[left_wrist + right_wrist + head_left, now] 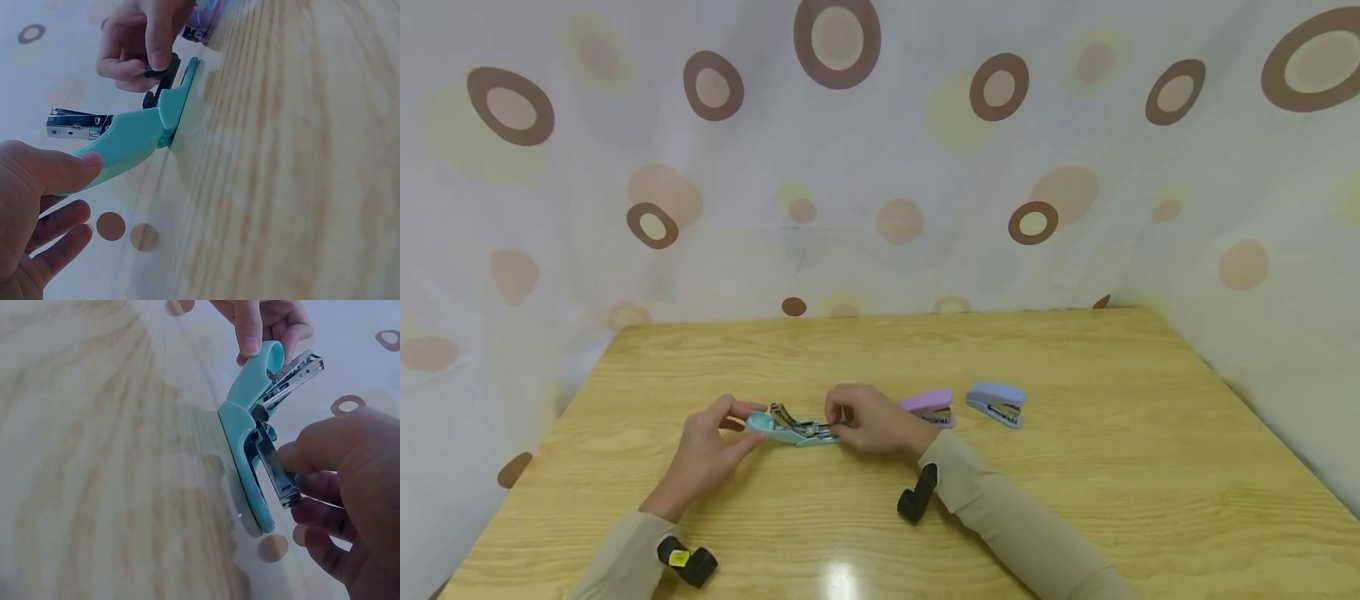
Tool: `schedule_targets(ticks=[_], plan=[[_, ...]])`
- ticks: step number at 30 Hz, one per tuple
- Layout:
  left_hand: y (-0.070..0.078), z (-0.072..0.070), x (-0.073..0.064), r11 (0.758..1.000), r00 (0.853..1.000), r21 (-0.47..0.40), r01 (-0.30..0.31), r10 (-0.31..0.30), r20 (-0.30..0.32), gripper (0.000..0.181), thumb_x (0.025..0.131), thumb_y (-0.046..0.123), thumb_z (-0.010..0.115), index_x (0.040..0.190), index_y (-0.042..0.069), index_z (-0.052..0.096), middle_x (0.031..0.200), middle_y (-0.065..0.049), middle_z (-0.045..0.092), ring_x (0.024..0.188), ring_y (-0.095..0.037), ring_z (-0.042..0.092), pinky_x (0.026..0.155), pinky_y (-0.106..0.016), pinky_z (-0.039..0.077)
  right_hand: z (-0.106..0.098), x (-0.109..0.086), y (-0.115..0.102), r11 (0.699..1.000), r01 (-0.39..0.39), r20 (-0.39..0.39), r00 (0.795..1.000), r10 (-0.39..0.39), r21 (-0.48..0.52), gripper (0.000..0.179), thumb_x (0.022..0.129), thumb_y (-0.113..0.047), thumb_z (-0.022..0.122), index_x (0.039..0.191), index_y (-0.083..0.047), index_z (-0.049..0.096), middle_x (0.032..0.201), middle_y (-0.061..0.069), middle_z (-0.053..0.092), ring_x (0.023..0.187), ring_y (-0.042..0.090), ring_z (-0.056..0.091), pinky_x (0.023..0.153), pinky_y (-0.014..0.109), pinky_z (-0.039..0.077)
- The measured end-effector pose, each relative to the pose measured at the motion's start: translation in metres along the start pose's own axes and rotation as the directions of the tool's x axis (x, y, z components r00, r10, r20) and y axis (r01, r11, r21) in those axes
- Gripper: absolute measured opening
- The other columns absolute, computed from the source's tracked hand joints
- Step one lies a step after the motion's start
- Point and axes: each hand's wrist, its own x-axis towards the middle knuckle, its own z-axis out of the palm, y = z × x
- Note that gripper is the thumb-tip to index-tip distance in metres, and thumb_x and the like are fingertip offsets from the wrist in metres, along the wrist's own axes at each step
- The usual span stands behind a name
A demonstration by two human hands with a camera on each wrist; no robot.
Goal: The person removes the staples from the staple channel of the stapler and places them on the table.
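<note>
Turquoise stapler (784, 435) splayed wide, left of centre in the head view's lower half. Left hand (703, 450) pinches its top cover (128, 144); right hand (880, 421), fingers curled, pinches a small dark piece (152, 73) at the metal magazine (272, 465). Purple stapler (929, 403), blue stapler (996, 396) right of centre on wooden table (1150, 467).

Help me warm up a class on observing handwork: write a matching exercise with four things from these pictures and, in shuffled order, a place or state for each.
Things
1. Turquoise stapler
2. Purple stapler
3. Blue stapler
4. Left hand

Places and states
A. Rightmost of the three staplers in the head view
B. Grips the end of a stapler's raised top
C. Swung wide open, its metal parts exposed
D. Middle one of the three staplers in the head view

Right pairs: 1-C, 2-D, 3-A, 4-B
</note>
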Motion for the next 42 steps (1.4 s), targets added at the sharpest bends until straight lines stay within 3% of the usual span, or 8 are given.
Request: schedule_targets(ticks=[7, 13, 17, 22, 28, 35, 42], plan=[[0.000, 0.001, 0.001, 1.000, 1.000, 0.005, 0.008, -0.008, 0.004, 0.028, 0.075, -0.002, 0.078, 0.094, 0.009, 0.059, 0.107, -0.006, 0.072, 0.094, -0.022, 0.067, 0.074, -0.033, 0.056, -0.003, -0.006, -0.005, 0.997, -0.054, -0.058, 0.997, 0.057, 0.056, 0.016, 0.089, -0.003, 0.066, 0.088, -0.016, 0.056, 0.089, -0.004, 0.058, 0.080, 0.005, 0.054, 0.068, 0.020, 0.048], [0.001, 0.003, -0.001, 1.000, 1.000, 0.005, -0.001, 0.001, 0.004, 0.028, 0.076, -0.003, 0.078, 0.093, 0.008, 0.059, 0.107, -0.006, 0.072, 0.095, -0.023, 0.067, 0.074, -0.035, 0.056, -0.007, -0.014, -0.013, 1.000, -0.007, -0.055, 0.998, 0.008, 0.010, 0.012, 0.088, -0.002, 0.066, 0.086, -0.013, 0.062, 0.088, 0.001, 0.064, 0.077, 0.005, 0.055, 0.067, 0.019, 0.049], [0.002, 0.002, -0.002, 1.000, 1.000, 0.022, 0.011, -0.011, 0.007, 0.028, 0.075, -0.003, 0.078, 0.093, 0.009, 0.059, 0.107, -0.005, 0.072, 0.096, -0.023, 0.066, 0.074, -0.035, 0.056, -0.007, -0.022, -0.019, 0.998, 0.011, -0.007, 1.000, -0.012, -0.065, 0.009, 0.089, -0.005, 0.065, 0.087, -0.013, 0.065, 0.088, 0.000, 0.064, 0.077, 0.006, 0.055, 0.069, 0.017, 0.048], [0.001, 0.002, -0.002, 0.999, 1.000, 0.032, 0.000, -0.001, 0.012, 0.029, 0.075, -0.002, 0.078, 0.094, 0.008, 0.059, 0.108, -0.006, 0.072, 0.097, -0.023, 0.066, 0.074, -0.036, 0.056, -0.006, -0.033, -0.024, 0.988, -0.008, 0.068, 0.998, 0.018, -0.154, 0.006, 0.090, -0.010, 0.065, 0.095, -0.014, 0.066, 0.089, -0.005, 0.062, 0.076, 0.006, 0.055, 0.069, 0.014, 0.045], [-0.001, 0.002, -0.002, 0.999, 1.000, 0.041, -0.005, 0.005, 0.005, 0.029, 0.076, -0.002, 0.078, 0.094, 0.009, 0.058, 0.107, -0.006, 0.072, 0.096, -0.022, 0.066, 0.074, -0.033, 0.056, -0.007, -0.044, -0.034, 0.994, -0.024, 0.185, 0.982, 0.043, -0.102, 0.007, 0.089, -0.009, 0.065, 0.094, -0.014, 0.065, 0.083, -0.007, 0.057, 0.071, 0.006, 0.050, 0.065, 0.013, 0.041], [0.001, 0.001, -0.001, 0.999, 1.000, 0.035, -0.005, 0.004, 0.011, 0.029, 0.076, 0.000, 0.078, 0.095, 0.009, 0.058, 0.108, -0.005, 0.072, 0.098, -0.020, 0.066, 0.074, -0.033, 0.056, -0.006, -0.054, -0.043, 0.993, -0.021, 0.286, 0.957, 0.053, -0.115, 0.005, 0.089, -0.011, 0.066, 0.090, -0.015, 0.066, 0.086, -0.009, 0.059, 0.076, -0.001, 0.049, 0.070, 0.009, 0.042], [0.003, 0.000, 0.000, 0.999, 1.000, 0.053, -0.013, 0.013, -0.001, 0.030, 0.075, -0.002, 0.079, 0.095, 0.008, 0.058, 0.107, -0.005, 0.072, 0.096, -0.023, 0.067, 0.074, -0.037, 0.056, -0.003, -0.058, -0.047, 0.989, 0.022, 0.300, 0.954, 0.023, -0.145, 0.005, 0.089, -0.012, 0.065, 0.092, -0.017, 0.065, 0.087, -0.009, 0.057, 0.076, -0.003, 0.048, 0.070, 0.008, 0.041]])
